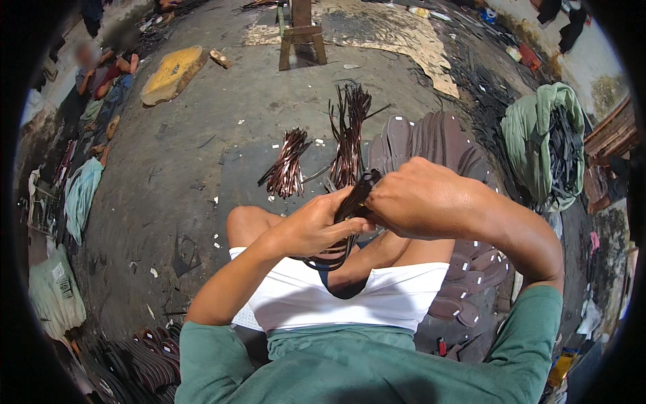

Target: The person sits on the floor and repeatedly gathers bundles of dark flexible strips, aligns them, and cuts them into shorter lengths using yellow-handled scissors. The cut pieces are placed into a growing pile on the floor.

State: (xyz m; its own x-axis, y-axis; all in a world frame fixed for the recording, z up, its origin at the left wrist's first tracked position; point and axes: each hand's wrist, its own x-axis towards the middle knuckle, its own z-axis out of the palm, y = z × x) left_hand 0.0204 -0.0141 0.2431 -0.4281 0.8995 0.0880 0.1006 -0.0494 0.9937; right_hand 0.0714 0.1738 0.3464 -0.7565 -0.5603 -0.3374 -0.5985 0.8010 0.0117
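Dark-brown straps (354,196) fill the curled left hand (316,221); the closed-up right hand (416,196) holds their end. Two bundles (288,170) look done; this one seems unfinished.

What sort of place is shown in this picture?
Probably a shoe workshop: what look like brown soles, bundles of thin strips and dark scraps are on the floor.

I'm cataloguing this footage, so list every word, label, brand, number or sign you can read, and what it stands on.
No text is legible here.
White labels on the brown soles: too small to read.
Dark print on the pale sack: too small and blurred.
Dark strips in the left hand: no text visible.
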